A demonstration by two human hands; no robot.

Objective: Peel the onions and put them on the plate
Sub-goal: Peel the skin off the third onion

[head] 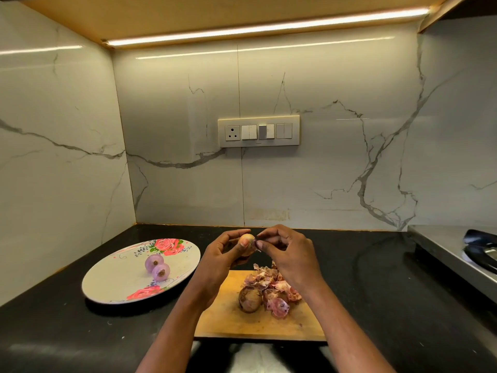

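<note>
Closest to the person, a wooden cutting board (236,319) lies on the black counter (376,305), with its near edge close to the counter's front edge. On the board sits one brown onion with its skin on (250,299), touching a heap of pink onion skins (274,289) just to its right. There is bare black counter to the right of the board and in front of the plate. To the left of the board, a bit farther back, a white plate with red roses (113,281) rests on the counter, and two peeled purple onions (157,267) lie on it, touching each other. Far to the right, a steel stove (441,246) stands by the wall. Both arms reach over the board, and the hands meet above its far end. The left hand (223,254) is curled around a small onion (247,242) and holds it up in the air. The right hand (287,249) pinches a bit of loose skin (257,244) at the onion's right side with its fingertips. Behind the hands, the counter ends at a white marble wall (336,170) with a switch plate (258,131) on it, and another wall closes in the left side.
</note>
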